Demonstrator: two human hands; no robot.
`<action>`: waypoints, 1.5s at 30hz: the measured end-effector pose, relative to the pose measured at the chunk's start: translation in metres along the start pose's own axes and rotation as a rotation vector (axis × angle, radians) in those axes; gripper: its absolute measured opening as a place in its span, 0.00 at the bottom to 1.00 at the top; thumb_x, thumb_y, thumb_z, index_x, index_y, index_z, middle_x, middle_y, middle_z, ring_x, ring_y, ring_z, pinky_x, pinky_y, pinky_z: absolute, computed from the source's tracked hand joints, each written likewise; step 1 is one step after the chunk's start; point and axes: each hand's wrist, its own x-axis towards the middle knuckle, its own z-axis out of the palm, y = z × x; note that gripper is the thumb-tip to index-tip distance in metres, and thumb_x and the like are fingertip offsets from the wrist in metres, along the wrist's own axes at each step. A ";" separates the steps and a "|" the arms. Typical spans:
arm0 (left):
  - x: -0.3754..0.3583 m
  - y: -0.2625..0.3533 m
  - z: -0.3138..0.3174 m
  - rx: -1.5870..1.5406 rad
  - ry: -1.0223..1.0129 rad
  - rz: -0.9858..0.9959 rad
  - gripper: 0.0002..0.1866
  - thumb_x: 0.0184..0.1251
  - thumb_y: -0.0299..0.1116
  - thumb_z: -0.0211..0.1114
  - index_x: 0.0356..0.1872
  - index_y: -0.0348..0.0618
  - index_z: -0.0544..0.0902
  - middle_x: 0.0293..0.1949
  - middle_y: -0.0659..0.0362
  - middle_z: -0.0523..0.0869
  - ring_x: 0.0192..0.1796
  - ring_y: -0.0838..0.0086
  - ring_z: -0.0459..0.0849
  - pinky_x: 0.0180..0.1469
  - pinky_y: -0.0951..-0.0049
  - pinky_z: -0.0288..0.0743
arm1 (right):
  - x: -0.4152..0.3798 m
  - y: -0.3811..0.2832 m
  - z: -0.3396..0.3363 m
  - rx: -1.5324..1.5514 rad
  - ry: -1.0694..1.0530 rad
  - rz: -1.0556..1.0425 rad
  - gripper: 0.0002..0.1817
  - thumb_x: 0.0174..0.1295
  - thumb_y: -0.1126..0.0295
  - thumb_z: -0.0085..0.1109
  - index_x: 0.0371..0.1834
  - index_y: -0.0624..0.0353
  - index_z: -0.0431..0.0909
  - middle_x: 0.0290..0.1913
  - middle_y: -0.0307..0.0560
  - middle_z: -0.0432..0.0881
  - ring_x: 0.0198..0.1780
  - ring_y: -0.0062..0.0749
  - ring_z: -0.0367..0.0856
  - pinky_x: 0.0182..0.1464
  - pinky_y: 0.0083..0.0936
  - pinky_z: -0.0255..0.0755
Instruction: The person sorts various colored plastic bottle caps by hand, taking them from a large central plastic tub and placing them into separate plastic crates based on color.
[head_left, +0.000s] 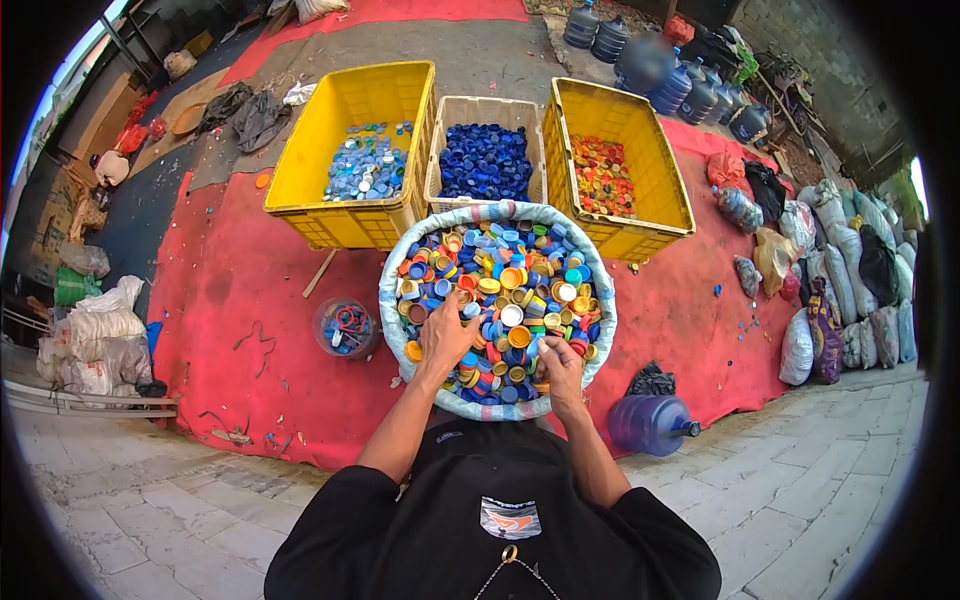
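Mixed plastic bottle caps [513, 315] filled the fabric-rimmed tub [607, 300], directly below the left hand [448, 335], fingers parted near mid-pile, and the right hand [562, 370], curled nearer the tub's right side, grip unclear.

The person is wearing a black shirt [430, 535] with short, wide sleeves [335, 515]. A gray and white patch [494, 529] is showing an orange shape [513, 523], and tiny letters [510, 504] are running along its top. A thin silver chain [490, 577] is joining a small gold ring [510, 547].
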 end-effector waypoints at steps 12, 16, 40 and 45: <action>0.012 -0.008 0.009 -0.098 -0.051 -0.025 0.19 0.57 0.37 0.73 0.46 0.38 0.81 0.44 0.49 0.88 0.46 0.54 0.87 0.47 0.58 0.79 | -0.010 -0.001 0.001 0.632 -0.093 0.365 0.21 0.68 0.51 0.48 0.42 0.59 0.77 0.38 0.48 0.83 0.38 0.33 0.80 0.43 0.31 0.72; 0.014 -0.015 0.008 -0.195 -0.057 -0.117 0.17 0.60 0.35 0.71 0.46 0.36 0.81 0.42 0.49 0.88 0.42 0.60 0.88 0.42 0.63 0.80 | -0.008 -0.007 0.008 0.605 -0.122 0.376 0.21 0.68 0.52 0.46 0.42 0.60 0.76 0.38 0.48 0.82 0.38 0.34 0.79 0.43 0.31 0.71; 0.110 -0.086 -0.144 -2.001 -0.064 -0.469 0.14 0.71 0.32 0.55 0.48 0.30 0.73 0.44 0.47 0.82 0.46 0.59 0.82 0.53 0.63 0.79 | 0.118 -0.073 0.212 0.564 -0.468 0.389 0.27 0.48 0.80 0.44 0.56 0.72 0.66 0.59 0.63 0.72 0.65 0.52 0.71 0.73 0.48 0.59; 0.186 -0.083 -0.211 -1.919 0.321 -0.469 0.44 0.64 0.50 0.60 0.71 0.30 0.51 0.74 0.39 0.50 0.78 0.52 0.43 0.77 0.54 0.39 | 0.186 -0.110 0.274 0.450 -0.398 0.129 0.32 0.52 0.86 0.40 0.66 0.78 0.55 0.69 0.71 0.60 0.72 0.55 0.62 0.73 0.43 0.59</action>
